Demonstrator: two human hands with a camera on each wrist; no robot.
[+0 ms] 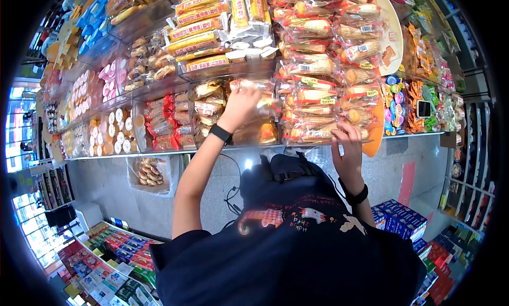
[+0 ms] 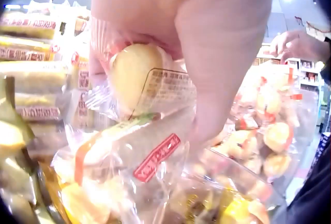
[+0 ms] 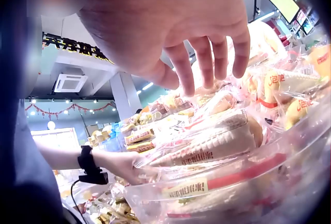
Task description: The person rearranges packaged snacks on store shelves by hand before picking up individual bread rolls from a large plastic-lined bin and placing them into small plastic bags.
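Note:
In the head view, my left hand (image 1: 241, 107) is over a compartment of wrapped breads at the middle of the display. The left wrist view shows its fingers and thumb gripping a clear-wrapped bread (image 2: 135, 74) with printed text; part of the wrapper is hidden by the hand (image 2: 212, 27). Beneath it lies a clear packet with a red label (image 2: 156, 157). My right hand (image 1: 348, 149) is at the front edge of the cone-shaped bread packs (image 1: 313, 110). Its fingers hang loosely bent above the packs (image 3: 212, 143) and hold nothing, as the right wrist view shows.
Yellow-wrapped bars (image 1: 199, 22) lie behind the left hand, and red-tied packs (image 1: 168, 120) to its left. On the right, a phone-like dark device (image 1: 423, 109) lies among colourful sweets. A lined bin of breads (image 1: 151, 173) stands on the floor. Blue boxes (image 1: 403, 218) are stacked at the lower right.

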